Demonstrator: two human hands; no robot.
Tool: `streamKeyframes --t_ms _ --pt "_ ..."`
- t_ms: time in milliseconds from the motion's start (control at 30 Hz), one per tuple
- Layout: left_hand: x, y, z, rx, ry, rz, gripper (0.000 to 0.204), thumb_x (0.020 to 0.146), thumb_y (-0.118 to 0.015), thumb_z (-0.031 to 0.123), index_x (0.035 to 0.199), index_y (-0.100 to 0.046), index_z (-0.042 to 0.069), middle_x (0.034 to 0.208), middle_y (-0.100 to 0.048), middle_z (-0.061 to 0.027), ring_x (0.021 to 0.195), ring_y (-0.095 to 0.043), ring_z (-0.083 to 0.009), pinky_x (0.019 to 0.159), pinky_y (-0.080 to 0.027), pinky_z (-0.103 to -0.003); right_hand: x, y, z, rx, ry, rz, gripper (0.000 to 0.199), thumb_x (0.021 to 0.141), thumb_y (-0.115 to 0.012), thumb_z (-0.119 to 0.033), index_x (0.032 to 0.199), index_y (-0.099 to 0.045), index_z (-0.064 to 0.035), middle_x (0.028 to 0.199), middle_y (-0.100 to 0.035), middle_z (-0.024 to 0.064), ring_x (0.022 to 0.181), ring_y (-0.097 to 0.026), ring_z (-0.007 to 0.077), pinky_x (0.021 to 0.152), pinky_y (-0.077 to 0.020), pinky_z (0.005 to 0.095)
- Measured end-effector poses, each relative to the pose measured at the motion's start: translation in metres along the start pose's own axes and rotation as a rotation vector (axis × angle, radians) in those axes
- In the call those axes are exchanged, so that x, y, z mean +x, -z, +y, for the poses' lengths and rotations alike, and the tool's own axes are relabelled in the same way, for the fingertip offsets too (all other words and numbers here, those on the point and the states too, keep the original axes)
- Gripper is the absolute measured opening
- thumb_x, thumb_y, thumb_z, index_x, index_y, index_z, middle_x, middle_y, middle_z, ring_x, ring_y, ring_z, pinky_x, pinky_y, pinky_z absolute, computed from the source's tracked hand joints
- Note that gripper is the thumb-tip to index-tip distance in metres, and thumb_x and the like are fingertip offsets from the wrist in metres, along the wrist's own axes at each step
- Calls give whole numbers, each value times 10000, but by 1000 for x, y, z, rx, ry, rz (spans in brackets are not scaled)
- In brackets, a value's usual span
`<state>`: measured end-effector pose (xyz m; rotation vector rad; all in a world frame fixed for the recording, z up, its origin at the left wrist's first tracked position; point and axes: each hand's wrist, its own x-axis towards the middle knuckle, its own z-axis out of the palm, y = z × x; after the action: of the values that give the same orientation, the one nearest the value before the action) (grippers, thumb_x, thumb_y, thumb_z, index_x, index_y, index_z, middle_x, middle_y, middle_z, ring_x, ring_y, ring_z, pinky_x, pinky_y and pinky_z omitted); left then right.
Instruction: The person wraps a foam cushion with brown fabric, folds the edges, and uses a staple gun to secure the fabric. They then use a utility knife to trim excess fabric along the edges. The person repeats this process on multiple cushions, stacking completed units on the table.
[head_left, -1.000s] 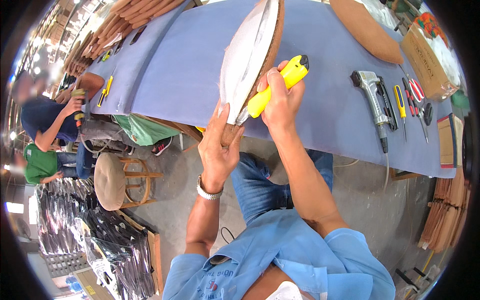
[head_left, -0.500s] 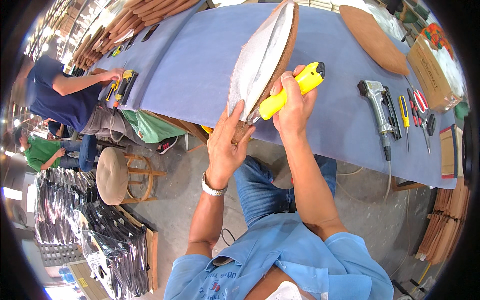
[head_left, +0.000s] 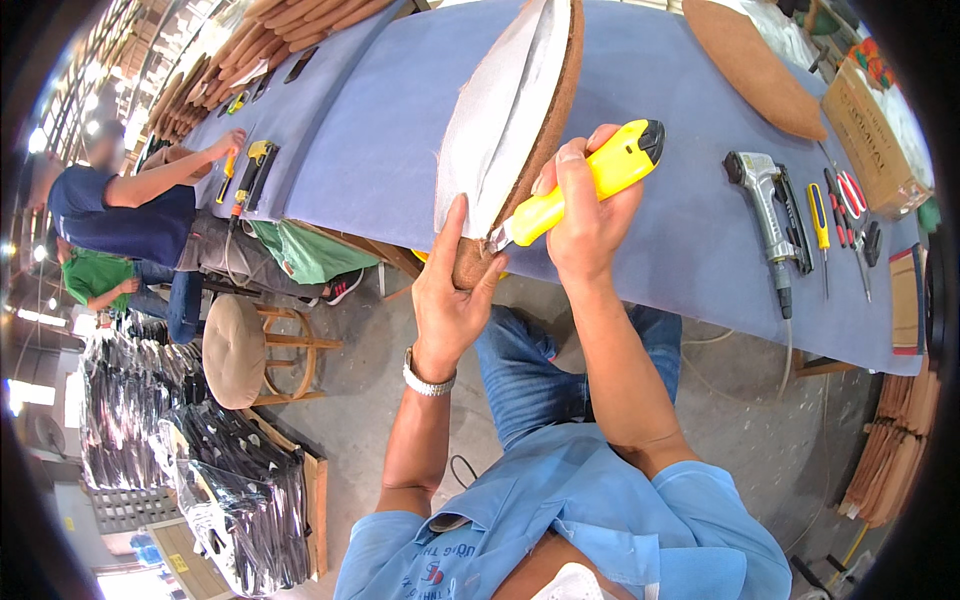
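My left hand [head_left: 446,305] grips the near end of a long oval padded panel [head_left: 482,135], thumb on one side and fingers on the other. The panel is tilted up over the table edge, showing a whitish underside and a brown fabric rim. In my right hand [head_left: 592,225] is a yellow utility knife [head_left: 625,165] with a black end, fingers wrapped round its handle. Its metal tip meets the panel's brown edge near my left thumb; how deep the blade goes cannot be seen.
On the blue-covered table [head_left: 680,150] lie a staple gun [head_left: 765,215], a yellow screwdriver [head_left: 818,215], pliers [head_left: 851,195] and another brown panel [head_left: 755,70]. A carton [head_left: 875,140] stands far right. At left, a co-worker [head_left: 125,210] works beside a second staple gun [head_left: 254,175] and a round stool [head_left: 235,350].
The panel and the knife tip have shifted slightly left, and the panel's underside faces me a little more. The co-worker's hand has moved away from the second staple gun, holding a yellow-handled tool.
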<state>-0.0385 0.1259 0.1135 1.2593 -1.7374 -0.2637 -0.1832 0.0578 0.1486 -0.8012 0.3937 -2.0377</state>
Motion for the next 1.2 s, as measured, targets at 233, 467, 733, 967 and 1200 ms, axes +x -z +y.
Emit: streamKeyframes --t_ms 233,467,733,967,1200 --pt "-10 -9 -4 -57 46 -47 985 827 -876 105 1616 -295 5 1432 -607 -266 1268 -657 -354 1017 -541 -400 11 21 -29 -37 60 -41 242 932 -632 48 1083 -478 -62 807 -593 45 630 -612 125 585 -543 314" --pt "-1 -5 -10 -88 -39 -16 1053 773 -898 32 1613 -265 -3 1362 -647 -242 1294 -621 -310 1086 -503 -431 140 180 -173 -1368 265 104 411 916 -775 -357 1042 -565 -28 833 -686 130 749 -688 244 708 -560 401" --pt "52 44 -19 249 -423 -281 667 830 -848 274 1424 -614 80 1510 -582 -120 1493 -432 -349 1244 -289 -536 201 343 -237 -2448 -171 -144 756 854 -691 -693 1182 -678 -12 1163 -717 262 1088 -690 437 941 -526 540" --pt "54 75 -77 3 -92 -2 586 896 -798 189 1427 -596 45 1517 -566 -147 1520 -399 -348 1258 -276 -509 203 202 -160 -1698 -105 -331 489 937 -768 -280 1354 -662 -49 1252 -721 194 1162 -690 342 1028 -518 456" --pt "54 80 -121 -269 106 110 527 979 -745 216 1442 -577 29 1476 -592 -119 1463 -460 -264 1213 -362 -426 110 -35 8 -1063 554 -1369 584 842 -844 -234 1387 -658 -143 1487 -593 129 1345 -566 367 1146 -433 468"
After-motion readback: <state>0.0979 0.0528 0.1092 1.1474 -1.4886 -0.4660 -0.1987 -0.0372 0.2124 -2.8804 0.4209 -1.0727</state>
